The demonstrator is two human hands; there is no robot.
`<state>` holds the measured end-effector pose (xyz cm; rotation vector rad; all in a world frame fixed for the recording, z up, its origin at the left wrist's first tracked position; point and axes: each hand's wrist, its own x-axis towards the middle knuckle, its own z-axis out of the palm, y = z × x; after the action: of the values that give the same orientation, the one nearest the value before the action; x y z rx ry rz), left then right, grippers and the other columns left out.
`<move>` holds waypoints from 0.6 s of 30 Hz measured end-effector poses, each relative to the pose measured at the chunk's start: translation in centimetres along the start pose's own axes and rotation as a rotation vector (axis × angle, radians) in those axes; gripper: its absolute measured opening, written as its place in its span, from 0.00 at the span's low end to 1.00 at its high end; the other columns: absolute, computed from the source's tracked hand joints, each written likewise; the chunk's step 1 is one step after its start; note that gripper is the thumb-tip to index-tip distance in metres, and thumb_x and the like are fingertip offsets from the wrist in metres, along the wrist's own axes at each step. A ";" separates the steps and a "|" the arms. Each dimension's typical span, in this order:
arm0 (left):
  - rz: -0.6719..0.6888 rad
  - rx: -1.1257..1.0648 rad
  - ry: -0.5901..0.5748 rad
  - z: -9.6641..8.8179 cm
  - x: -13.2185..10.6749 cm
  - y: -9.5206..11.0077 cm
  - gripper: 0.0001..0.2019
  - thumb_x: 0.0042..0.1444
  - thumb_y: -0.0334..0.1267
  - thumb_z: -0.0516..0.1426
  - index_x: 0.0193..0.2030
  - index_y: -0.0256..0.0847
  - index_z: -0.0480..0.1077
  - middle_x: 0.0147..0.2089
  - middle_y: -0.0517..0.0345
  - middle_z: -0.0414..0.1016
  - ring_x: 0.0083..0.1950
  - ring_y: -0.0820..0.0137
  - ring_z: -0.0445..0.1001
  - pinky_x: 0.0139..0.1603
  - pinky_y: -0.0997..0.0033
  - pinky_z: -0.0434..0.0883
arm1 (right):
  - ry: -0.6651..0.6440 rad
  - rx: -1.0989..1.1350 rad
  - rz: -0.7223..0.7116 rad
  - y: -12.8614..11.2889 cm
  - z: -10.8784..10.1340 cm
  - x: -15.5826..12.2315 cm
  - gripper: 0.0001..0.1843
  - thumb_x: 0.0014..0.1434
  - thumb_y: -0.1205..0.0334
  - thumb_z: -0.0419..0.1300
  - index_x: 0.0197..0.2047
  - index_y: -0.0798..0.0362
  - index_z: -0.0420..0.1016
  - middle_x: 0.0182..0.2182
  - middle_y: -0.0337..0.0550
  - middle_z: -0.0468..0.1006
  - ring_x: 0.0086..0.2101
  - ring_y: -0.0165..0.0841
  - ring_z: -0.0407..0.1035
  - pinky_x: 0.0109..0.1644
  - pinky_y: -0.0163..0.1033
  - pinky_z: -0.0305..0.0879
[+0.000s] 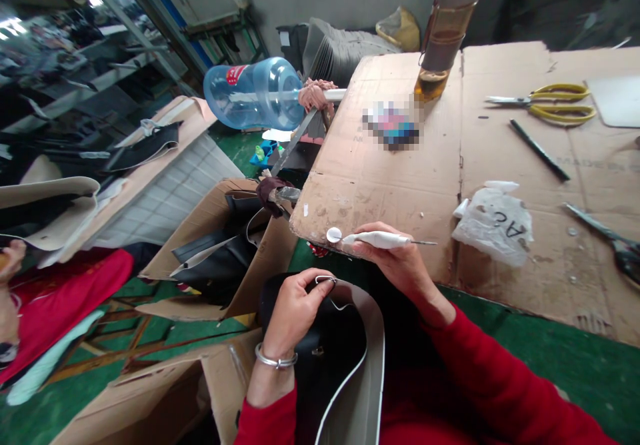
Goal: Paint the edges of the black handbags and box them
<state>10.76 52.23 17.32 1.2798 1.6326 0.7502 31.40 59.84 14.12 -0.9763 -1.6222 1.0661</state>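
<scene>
My left hand (pixel 293 308) is closed, thumb against fingers, on the upper edge of a black leather-like piece (pixel 335 338) with a pale backing. The piece curves down over my lap. A slim tool with a white, wrapped-looking handle (pixel 383 239) lies in the closed fingers of my right hand (pixel 405 272). Its thin metal shaft points right, and its other end is beside a small white round cap (pixel 333 234) at the table's near corner. Whether the tool touches the cap I cannot tell.
The cardboard-covered table (pixel 385 192) bears yellow-handled scissors (pixel 555 103), dark scissors (pixel 625 252), a black rod (pixel 540 150), a plastic bag (pixel 495 225) and a drink bottle (pixel 445 32). Cardboard boxes (pixel 270 258) stand left. A blue water jug (pixel 255 92) hangs beyond. A co-worker's hand (pixel 11 258) shows far left.
</scene>
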 end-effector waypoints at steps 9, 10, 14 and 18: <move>-0.021 -0.015 0.023 -0.4 0.1 -0.7 0.07 0.58 0.39 0.62 0.36 0.39 0.80 0.35 0.57 0.82 0.40 0.62 0.77 0.45 0.68 0.68 | -0.008 -0.053 -0.012 -0.1 0.2 0.1 0.11 0.67 0.50 0.68 0.44 0.49 0.81 0.39 0.43 0.83 0.38 0.39 0.77 0.42 0.40 0.71; -0.026 -0.029 0.021 -0.5 0.2 -0.9 0.07 0.58 0.39 0.62 0.36 0.39 0.80 0.35 0.57 0.82 0.39 0.63 0.77 0.45 0.68 0.68 | -0.005 -0.054 -0.005 -0.1 0.2 0.1 0.12 0.67 0.49 0.68 0.44 0.49 0.81 0.39 0.43 0.83 0.38 0.39 0.77 0.42 0.40 0.71; -0.042 -0.099 0.004 -1.2 0.7 -1.4 0.07 0.55 0.40 0.64 0.34 0.39 0.80 0.33 0.57 0.81 0.38 0.63 0.75 0.44 0.69 0.68 | 0.028 -0.036 0.019 -0.1 0.3 0.0 0.13 0.66 0.48 0.67 0.43 0.49 0.81 0.39 0.43 0.82 0.38 0.39 0.77 0.42 0.40 0.71; -0.045 -0.148 0.005 -1.6 1.1 -1.8 0.07 0.53 0.40 0.66 0.33 0.38 0.81 0.33 0.56 0.80 0.38 0.64 0.75 0.44 0.69 0.68 | 0.049 0.008 0.006 -0.2 0.3 0.1 0.12 0.67 0.49 0.67 0.42 0.49 0.81 0.38 0.42 0.82 0.37 0.38 0.77 0.41 0.39 0.70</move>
<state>8.52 52.89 16.12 1.1330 1.5741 0.8315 31.11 59.79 14.24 -0.9960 -1.5749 1.0440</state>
